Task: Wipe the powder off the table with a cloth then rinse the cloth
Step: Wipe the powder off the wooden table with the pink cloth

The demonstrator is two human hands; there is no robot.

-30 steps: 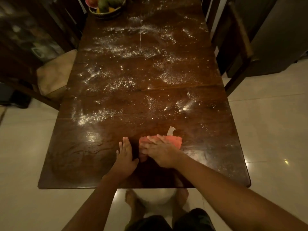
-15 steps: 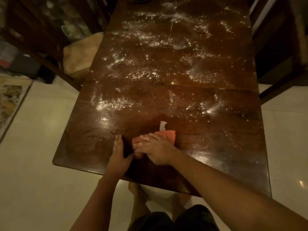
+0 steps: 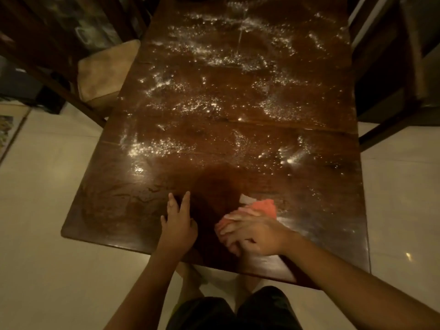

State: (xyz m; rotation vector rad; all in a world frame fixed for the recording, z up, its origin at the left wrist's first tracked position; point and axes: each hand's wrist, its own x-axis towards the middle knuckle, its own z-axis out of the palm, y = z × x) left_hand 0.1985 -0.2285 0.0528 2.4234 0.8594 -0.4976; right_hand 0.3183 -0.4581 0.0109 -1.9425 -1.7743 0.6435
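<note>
Fingers (image 3: pixel 185 202) of my left hand (image 3: pixel 178 226) lie straight and spread, flat on the dark wooden table (image 3: pixel 112 210) near its front edge, holding nothing. Just to its right, my right hand (image 3: pixel 258 235) presses the orange-pink cloth (image 3: pixel 267 207) onto the wood, fingers laid nearly straight across it. I judge the cloth soft, light and limp, likely to bunch. A flat palm over its middle should drag it best. White powder (image 3: pixel 181 106) covers the table beyond.

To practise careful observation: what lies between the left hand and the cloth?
Only bare, shadowed table separates the left hand from the pink cloth, in the head view.
</note>
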